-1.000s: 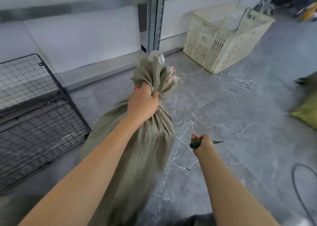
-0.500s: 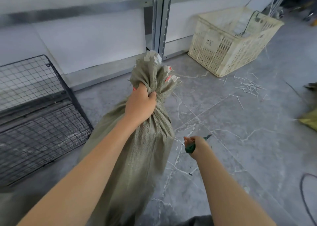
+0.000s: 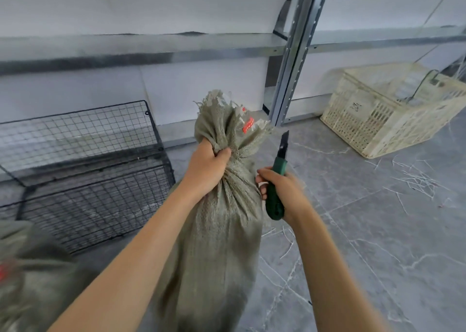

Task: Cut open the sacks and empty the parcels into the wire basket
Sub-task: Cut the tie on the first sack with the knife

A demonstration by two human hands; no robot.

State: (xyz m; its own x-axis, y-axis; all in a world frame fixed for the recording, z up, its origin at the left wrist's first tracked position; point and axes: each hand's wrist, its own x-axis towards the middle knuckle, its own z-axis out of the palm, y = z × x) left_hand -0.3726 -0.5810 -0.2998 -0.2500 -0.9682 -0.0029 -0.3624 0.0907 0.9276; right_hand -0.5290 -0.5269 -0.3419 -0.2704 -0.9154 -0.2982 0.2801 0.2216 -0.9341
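Note:
A grey-green woven sack (image 3: 216, 243) stands upright in front of me, its neck bunched and tied, with red marks on the frayed top. My left hand (image 3: 206, 168) grips the sack's neck just below the tie. My right hand (image 3: 280, 193) holds a green-handled utility knife (image 3: 277, 180) close to the right of the neck, blade pointing up and apart from the cloth. The black wire basket (image 3: 83, 180) sits on the floor to the left, its inside showing no parcels.
A second sack (image 3: 27, 276) lies at the lower left. A cream plastic crate (image 3: 393, 112) stands at the back right by a metal shelf upright (image 3: 292, 74). Cut white strings (image 3: 416, 178) litter the grey marble floor on the right.
My right hand has risen from low over the floor to beside the sack's neck, turning the knife blade upward. The left hand keeps its grip; the view has tilted up.

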